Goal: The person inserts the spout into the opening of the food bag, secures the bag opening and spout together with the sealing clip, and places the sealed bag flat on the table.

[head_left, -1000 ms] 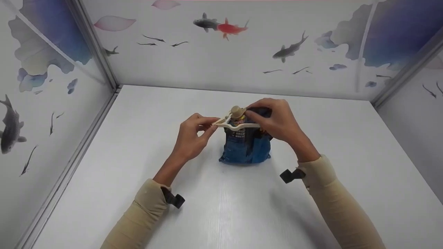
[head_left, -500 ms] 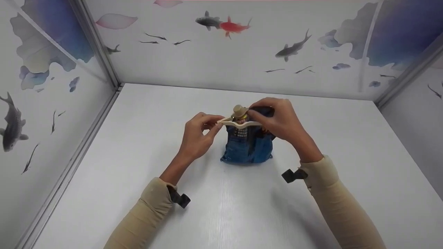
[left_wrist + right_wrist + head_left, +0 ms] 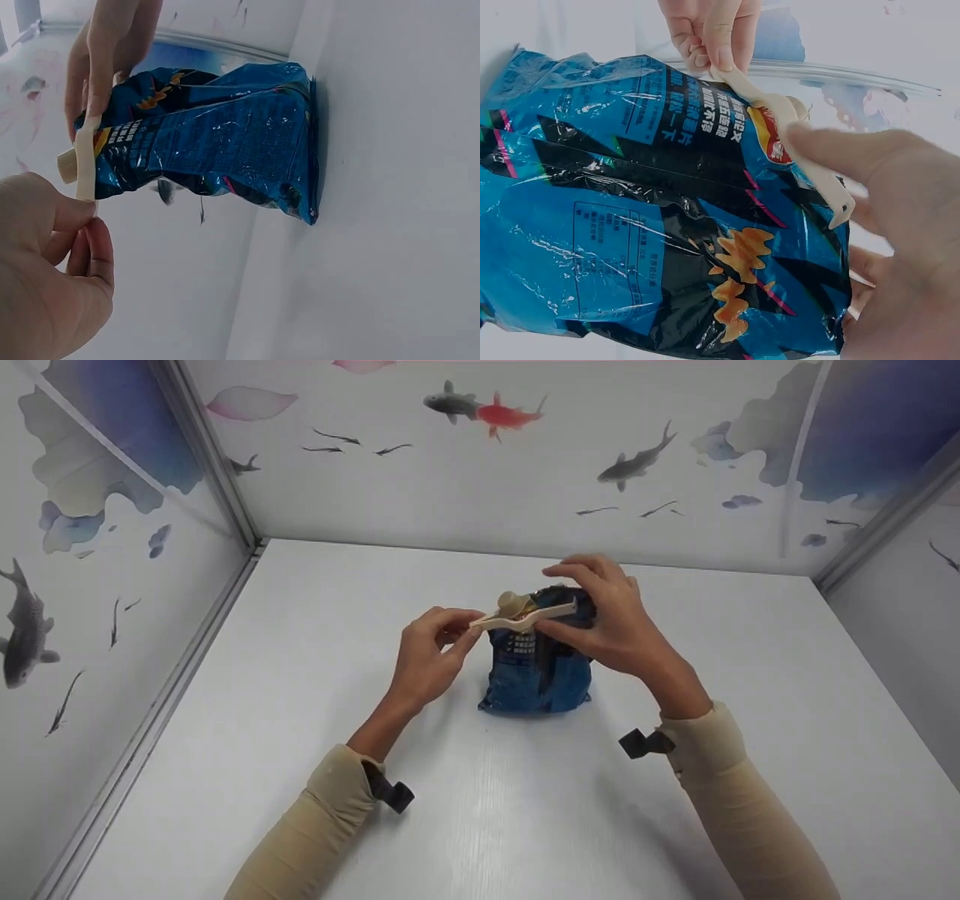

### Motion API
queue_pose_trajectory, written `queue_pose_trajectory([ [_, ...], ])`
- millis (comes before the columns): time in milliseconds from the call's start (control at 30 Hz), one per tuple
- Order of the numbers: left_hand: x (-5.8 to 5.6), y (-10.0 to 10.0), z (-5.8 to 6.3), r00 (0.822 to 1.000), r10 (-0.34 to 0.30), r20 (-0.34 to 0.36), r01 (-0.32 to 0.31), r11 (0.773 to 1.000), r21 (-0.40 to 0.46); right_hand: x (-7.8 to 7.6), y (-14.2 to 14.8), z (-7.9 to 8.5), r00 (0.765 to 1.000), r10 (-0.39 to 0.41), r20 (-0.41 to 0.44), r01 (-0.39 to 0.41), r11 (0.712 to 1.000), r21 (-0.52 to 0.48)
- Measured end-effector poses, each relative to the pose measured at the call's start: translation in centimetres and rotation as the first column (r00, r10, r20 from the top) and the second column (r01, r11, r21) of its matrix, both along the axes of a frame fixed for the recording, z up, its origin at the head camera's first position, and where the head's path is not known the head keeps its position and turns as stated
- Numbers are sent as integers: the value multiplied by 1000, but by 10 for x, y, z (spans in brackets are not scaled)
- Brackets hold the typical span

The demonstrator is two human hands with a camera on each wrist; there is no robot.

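A blue snack bag (image 3: 536, 675) stands upright on the table, with orange snack pictures and white print. Across its top lies a cream bag clip (image 3: 517, 622) with a round spout cap (image 3: 511, 601). My left hand (image 3: 433, 656) pinches the clip's left end between thumb and fingertips. My right hand (image 3: 611, 619) has its thumb against the clip's front arm, with fingers behind the bag top and the index finger raised. In the right wrist view, the front arm's hooked end (image 3: 843, 210) sticks out past the thumb. The clip's rear arm is mostly hidden.
The white table (image 3: 480, 795) runs back to a white wall (image 3: 480, 502) printed with fish. Side walls with metal corner posts (image 3: 217, 457) stand at left and right. A black wrist mount (image 3: 390, 793) sits at each beige cuff.
My right index finger has lifted away, and the thumb has shifted left along the clip. The front arm's right end has swung up into view. My left hand has moved slightly right.
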State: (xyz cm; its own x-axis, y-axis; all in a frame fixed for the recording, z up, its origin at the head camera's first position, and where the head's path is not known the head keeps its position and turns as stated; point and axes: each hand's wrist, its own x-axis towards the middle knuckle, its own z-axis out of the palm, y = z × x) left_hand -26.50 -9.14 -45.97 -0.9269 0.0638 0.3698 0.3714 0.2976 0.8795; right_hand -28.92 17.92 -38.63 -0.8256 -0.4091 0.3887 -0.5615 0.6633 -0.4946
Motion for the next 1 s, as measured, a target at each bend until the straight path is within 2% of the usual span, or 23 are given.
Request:
queue_pose_trajectory([
  [167,-1,2,-1,999,-25,23,24,1000,19,0,3,-1,999,31,-11,-31,999,-42],
  [367,-2,6,-1,993,-120,12,119,990,78,1,4,-2,998,48,-31,-51,993,-111],
  [467,-4,11,1,989,-148,-6,148,986,80,2,3,-4,998,42,-41,-47,990,-133],
  [700,-9,26,7,991,-125,-44,123,992,-26,5,3,-7,995,46,-83,-60,984,-168],
  [1000,-15,37,12,992,-95,-84,94,995,-16,9,6,-10,992,27,-123,-52,977,-205],
])
